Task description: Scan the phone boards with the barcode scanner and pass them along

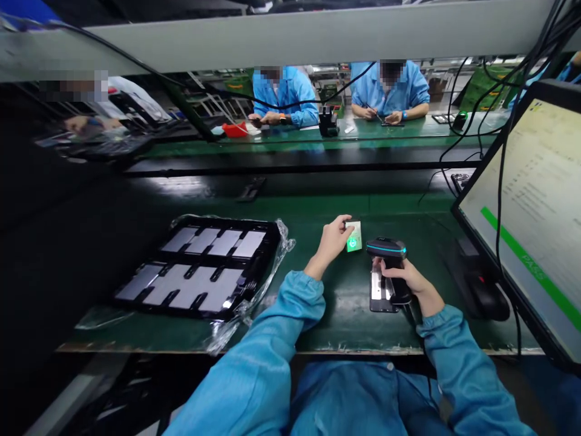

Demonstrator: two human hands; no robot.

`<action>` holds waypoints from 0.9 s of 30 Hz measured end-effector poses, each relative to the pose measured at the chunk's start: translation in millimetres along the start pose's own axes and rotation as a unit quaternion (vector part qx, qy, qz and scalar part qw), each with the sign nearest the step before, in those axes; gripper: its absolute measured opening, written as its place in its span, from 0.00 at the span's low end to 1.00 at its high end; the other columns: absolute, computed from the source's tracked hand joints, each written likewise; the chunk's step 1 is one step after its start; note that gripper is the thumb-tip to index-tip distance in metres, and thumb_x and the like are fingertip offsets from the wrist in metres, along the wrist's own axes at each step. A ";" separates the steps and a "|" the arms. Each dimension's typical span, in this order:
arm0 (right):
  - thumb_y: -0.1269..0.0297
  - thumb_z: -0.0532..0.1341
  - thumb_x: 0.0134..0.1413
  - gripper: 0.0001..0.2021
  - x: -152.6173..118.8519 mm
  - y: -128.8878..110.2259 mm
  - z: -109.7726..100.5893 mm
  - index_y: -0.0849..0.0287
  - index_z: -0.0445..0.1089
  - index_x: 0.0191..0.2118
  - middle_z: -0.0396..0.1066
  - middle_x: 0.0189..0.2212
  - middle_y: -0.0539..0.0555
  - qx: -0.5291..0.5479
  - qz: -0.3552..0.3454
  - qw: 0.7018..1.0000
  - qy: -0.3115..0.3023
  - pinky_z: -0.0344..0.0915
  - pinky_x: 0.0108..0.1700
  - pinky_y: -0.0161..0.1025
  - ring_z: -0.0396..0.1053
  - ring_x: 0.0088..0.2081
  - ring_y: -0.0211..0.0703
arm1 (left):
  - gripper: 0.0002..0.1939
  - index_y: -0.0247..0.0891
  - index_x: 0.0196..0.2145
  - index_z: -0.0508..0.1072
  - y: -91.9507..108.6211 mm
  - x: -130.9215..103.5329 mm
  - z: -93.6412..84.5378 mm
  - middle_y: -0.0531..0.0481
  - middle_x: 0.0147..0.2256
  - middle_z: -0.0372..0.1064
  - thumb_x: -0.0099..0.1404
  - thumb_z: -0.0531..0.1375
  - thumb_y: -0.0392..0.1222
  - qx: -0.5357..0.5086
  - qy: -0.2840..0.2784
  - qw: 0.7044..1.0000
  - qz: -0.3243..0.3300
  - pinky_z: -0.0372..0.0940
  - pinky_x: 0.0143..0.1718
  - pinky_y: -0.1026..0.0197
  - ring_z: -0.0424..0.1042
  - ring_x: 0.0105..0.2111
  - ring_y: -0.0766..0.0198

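Note:
Pinched in my left hand (pixel 334 241) is a small pale rectangular piece (pixel 354 227), lit by a green light spot near its lower end. My right hand (pixel 406 275) is wrapped round the handle of a black barcode scanner (pixel 387 248), whose head has a blue light strip and points toward the piece. Under the scanner, partly hidden by it and my fingers, a phone-like frame (pixel 376 290) with silvery parts lies on the green table. To the left lies a black tray (pixel 181 260) holding several flat grey pieces in two rows, with clear plastic film around it.
A monitor (pixel 531 224) showing a green PASS bar stands at the right, with a black device (pixel 483 290) beside it and cables hanging down. A dark object (pixel 252 189) lies beyond the tray. Across the bench, people in blue work at another table (pixel 295 134).

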State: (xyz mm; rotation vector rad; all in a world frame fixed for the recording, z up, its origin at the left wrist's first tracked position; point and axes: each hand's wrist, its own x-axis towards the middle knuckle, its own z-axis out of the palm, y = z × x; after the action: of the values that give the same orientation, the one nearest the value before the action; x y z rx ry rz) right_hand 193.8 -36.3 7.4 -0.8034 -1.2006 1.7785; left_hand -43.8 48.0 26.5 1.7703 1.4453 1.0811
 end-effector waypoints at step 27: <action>0.63 0.74 0.44 0.19 32.5 -6.9 -49.2 0.64 0.77 0.44 0.76 0.49 0.62 0.103 0.074 0.990 0.062 0.60 0.64 0.50 0.70 0.56 0.55 | 0.18 0.40 0.49 0.73 9.3 -96.3 66.4 0.39 0.59 0.61 0.61 0.62 0.45 0.025 -0.152 0.986 0.062 0.54 0.64 0.40 0.55 0.65 0.45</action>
State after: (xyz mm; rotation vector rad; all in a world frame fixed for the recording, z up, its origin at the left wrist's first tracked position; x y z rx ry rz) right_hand 222.5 14.2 -4.8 -0.8861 -0.8792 1.9065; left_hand 11.6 -45.1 -18.6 1.9839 1.1991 0.7967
